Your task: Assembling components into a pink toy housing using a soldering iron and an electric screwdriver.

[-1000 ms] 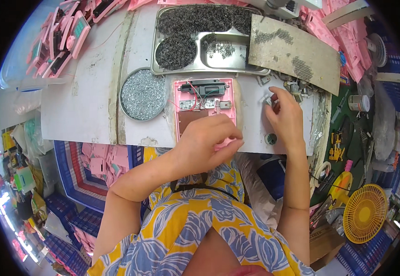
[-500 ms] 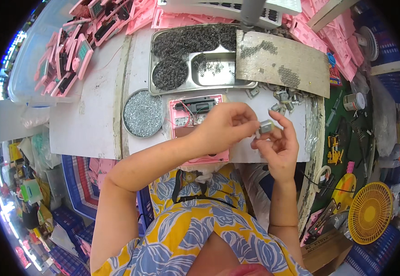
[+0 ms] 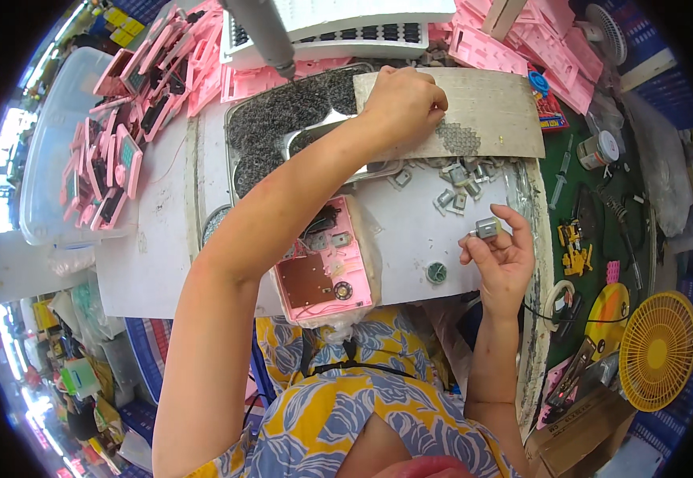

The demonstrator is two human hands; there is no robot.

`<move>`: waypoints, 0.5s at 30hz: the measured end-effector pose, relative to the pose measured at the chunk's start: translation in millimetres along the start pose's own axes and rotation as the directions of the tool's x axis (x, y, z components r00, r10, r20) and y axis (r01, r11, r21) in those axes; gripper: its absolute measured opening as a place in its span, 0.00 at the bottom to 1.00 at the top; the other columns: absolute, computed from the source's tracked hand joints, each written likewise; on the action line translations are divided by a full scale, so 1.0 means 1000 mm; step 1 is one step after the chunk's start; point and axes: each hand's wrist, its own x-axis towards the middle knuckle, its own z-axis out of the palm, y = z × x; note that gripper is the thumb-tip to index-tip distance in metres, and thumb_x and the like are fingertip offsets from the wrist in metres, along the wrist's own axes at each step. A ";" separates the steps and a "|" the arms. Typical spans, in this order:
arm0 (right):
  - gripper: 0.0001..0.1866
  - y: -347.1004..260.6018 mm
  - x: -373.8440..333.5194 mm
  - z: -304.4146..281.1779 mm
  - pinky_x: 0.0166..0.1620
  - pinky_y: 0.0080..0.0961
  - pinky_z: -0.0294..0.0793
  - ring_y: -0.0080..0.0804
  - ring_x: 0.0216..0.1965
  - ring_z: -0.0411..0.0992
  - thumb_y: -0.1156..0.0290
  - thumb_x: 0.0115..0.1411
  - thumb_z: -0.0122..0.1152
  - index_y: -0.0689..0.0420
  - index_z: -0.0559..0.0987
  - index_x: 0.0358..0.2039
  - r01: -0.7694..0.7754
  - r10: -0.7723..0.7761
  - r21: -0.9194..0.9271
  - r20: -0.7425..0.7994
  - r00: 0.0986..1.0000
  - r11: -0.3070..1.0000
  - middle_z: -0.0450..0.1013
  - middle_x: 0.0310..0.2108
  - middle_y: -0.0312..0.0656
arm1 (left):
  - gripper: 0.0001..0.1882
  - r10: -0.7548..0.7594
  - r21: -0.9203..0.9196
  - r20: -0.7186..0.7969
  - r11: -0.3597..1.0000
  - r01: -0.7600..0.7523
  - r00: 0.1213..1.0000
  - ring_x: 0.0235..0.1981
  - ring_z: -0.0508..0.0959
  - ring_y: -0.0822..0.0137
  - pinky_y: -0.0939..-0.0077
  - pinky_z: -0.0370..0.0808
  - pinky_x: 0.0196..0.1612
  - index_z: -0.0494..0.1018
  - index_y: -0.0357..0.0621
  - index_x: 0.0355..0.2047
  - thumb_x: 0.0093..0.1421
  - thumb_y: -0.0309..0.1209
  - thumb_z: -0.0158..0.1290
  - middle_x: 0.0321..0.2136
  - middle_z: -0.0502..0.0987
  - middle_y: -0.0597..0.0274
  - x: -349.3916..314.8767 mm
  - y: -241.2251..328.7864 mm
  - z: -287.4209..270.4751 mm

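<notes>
My right hand (image 3: 505, 267) pinches a small silvery motor (image 3: 486, 228) between thumb and fingers, above the white tabletop. Reaching up and across, my left hand (image 3: 406, 103) is over the flat metal plate (image 3: 505, 92), its fingers curled together; whatever they may hold is hidden. Small grey rings lie in a patch (image 3: 458, 139) on that plate beside the hand. In front of me rests an opened pink casing (image 3: 354, 275) with a brown panel, wires and metal parts inside, partly covered by my left forearm. Several loose motors (image 3: 459, 177) lie just below the plate.
A steel tray (image 3: 232, 151) of dark springs sits under the plate's left side. Pink parts fill a clear bin (image 3: 40, 171) at left. A round green-topped piece (image 3: 436, 273) lies on the table. A yellow fan (image 3: 658, 354) stands at right; a grey post (image 3: 263, 36) hangs overhead.
My left hand has left the motor and moved up to the metal plate. My right hand keeps the motor. The view has shifted, so the pink casing shows more fully.
</notes>
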 end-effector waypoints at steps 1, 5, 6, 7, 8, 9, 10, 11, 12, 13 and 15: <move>0.26 0.000 0.001 -0.003 0.36 0.19 0.78 0.24 0.31 0.77 0.85 0.61 0.63 0.63 0.67 0.59 0.001 -0.001 -0.007 0.001 1.000 1.000 0.80 0.34 0.47 | 0.07 0.024 0.018 0.016 1.000 -0.024 1.000 0.41 0.80 0.60 0.54 0.66 0.51 0.85 0.53 0.30 0.57 0.35 0.58 0.32 0.83 0.64 0.002 0.000 0.003; 0.26 -0.003 0.007 -0.010 0.36 0.18 0.77 0.24 0.31 0.76 0.84 0.60 0.63 0.63 0.68 0.59 -0.002 0.001 -0.042 -0.008 1.000 0.999 0.80 0.34 0.47 | 0.08 0.046 0.061 0.082 0.997 -0.051 0.996 0.42 0.80 0.59 0.53 0.64 0.52 0.85 0.54 0.30 0.59 0.35 0.56 0.33 0.83 0.63 0.000 -0.001 0.008; 0.26 -0.004 0.007 -0.011 0.36 0.18 0.77 0.23 0.31 0.76 0.84 0.60 0.63 0.63 0.68 0.59 0.000 -0.001 -0.051 -0.008 1.000 0.999 0.80 0.34 0.47 | 0.08 0.037 0.064 0.096 0.997 -0.043 0.995 0.42 0.80 0.59 0.52 0.64 0.52 0.85 0.53 0.31 0.59 0.35 0.56 0.33 0.83 0.62 0.001 0.000 0.009; 0.26 -0.005 0.009 -0.011 0.36 0.18 0.76 0.23 0.31 0.76 0.84 0.60 0.63 0.63 0.68 0.58 -0.006 0.006 -0.053 0.000 1.000 0.999 0.80 0.34 0.46 | 0.08 0.031 0.066 0.087 0.997 -0.036 0.996 0.42 0.80 0.58 0.52 0.64 0.52 0.84 0.53 0.31 0.60 0.35 0.55 0.33 0.83 0.62 0.001 0.000 0.011; 0.26 -0.006 0.012 -0.010 0.37 0.18 0.76 0.23 0.31 0.76 0.84 0.60 0.63 0.63 0.68 0.58 -0.012 0.013 -0.056 0.009 1.000 0.998 0.80 0.34 0.46 | 0.08 0.024 0.069 0.078 0.997 -0.029 0.997 0.42 0.80 0.58 0.52 0.64 0.52 0.84 0.52 0.32 0.60 0.35 0.55 0.33 0.83 0.62 0.002 0.000 0.012; 0.26 -0.009 0.012 -0.011 0.37 0.18 0.76 0.23 0.31 0.76 0.84 0.60 0.63 0.63 0.68 0.58 -0.026 0.027 -0.063 0.010 1.000 0.998 0.80 0.34 0.46 | 0.09 0.017 0.061 0.075 0.998 -0.022 0.997 0.42 0.80 0.58 0.51 0.64 0.51 0.83 0.51 0.32 0.61 0.35 0.54 0.33 0.83 0.62 0.002 0.003 0.016; 0.25 -0.012 0.013 -0.012 0.36 0.17 0.74 0.21 0.30 0.74 0.84 0.61 0.62 0.63 0.69 0.59 -0.047 0.049 -0.096 0.020 0.999 0.994 0.79 0.32 0.42 | 0.09 0.036 0.051 0.044 0.998 -0.039 0.998 0.41 0.81 0.56 0.50 0.65 0.51 0.82 0.49 0.33 0.61 0.35 0.53 0.32 0.83 0.60 0.005 0.007 0.018; 0.25 -0.017 0.015 -0.015 0.36 0.17 0.74 0.21 0.30 0.74 0.83 0.61 0.62 0.63 0.70 0.59 -0.071 0.078 -0.129 0.054 0.995 0.989 0.78 0.31 0.41 | 0.10 0.016 0.072 0.063 0.997 -0.020 0.998 0.39 0.82 0.53 0.49 0.65 0.50 0.81 0.49 0.34 0.62 0.36 0.52 0.30 0.83 0.58 0.011 0.008 0.019; 0.25 -0.021 0.017 -0.017 0.36 0.16 0.73 0.21 0.30 0.73 0.82 0.62 0.62 0.63 0.70 0.59 -0.097 0.112 -0.159 0.091 0.990 0.982 0.77 0.30 0.40 | 0.08 0.062 0.158 0.054 0.985 -0.070 0.997 0.35 0.82 0.55 0.52 0.68 0.47 0.81 0.48 0.33 0.61 0.35 0.53 0.29 0.83 0.57 0.014 0.009 0.016; 0.24 -0.022 0.016 -0.019 0.35 0.16 0.73 0.20 0.29 0.73 0.82 0.62 0.62 0.63 0.70 0.59 -0.123 0.151 -0.191 0.139 0.979 0.974 0.77 0.29 0.39 | 0.07 0.100 0.248 0.044 0.963 -0.108 0.994 0.31 0.82 0.57 0.56 0.72 0.45 0.81 0.47 0.32 0.61 0.33 0.55 0.27 0.82 0.57 0.013 0.008 0.008; 0.24 -0.019 0.008 -0.025 0.33 0.14 0.68 0.15 0.27 0.69 0.81 0.62 0.62 0.62 0.72 0.59 -0.192 0.262 -0.298 0.215 0.941 0.935 0.73 0.26 0.33 | 0.08 0.060 -0.065 -0.185 0.995 -0.073 0.981 0.28 0.80 0.45 0.48 0.74 0.44 0.78 0.40 0.31 0.57 0.32 0.55 0.23 0.78 0.45 0.001 0.004 -0.011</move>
